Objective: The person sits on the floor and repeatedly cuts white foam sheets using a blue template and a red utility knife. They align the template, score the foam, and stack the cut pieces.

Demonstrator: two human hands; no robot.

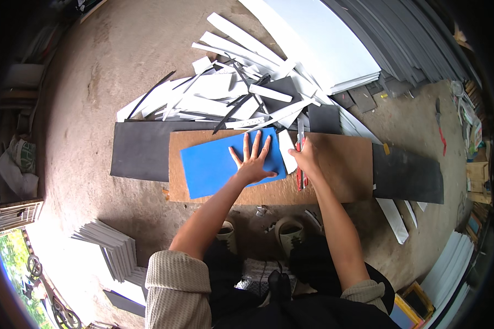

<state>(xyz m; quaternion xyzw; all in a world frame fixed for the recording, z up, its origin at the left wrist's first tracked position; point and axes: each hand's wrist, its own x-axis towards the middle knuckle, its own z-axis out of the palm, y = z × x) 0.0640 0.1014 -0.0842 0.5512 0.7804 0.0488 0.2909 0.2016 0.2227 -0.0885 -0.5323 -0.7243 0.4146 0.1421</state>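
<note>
A blue rectangular sheet (208, 170) lies slightly turned on a brown wooden board (340, 164). My left hand (252, 168) rests flat on it with the fingers spread, toward its right side. Just right of the sheet, my right hand (307, 156) is closed around a red utility knife (299, 178), whose metal end points away from me. A narrow white offcut (286, 148) lies between the blue sheet and the knife, close to my right fingers. My right hand hides part of the knife's handle.
Beyond the board is a heap of white and black offcut strips (214, 93). Large white sheets (324, 44) are stacked at the far right. Dark sheets stick out at the board's left (140, 151) and right (409, 172). A stack of pale panels (112, 249) stands near left.
</note>
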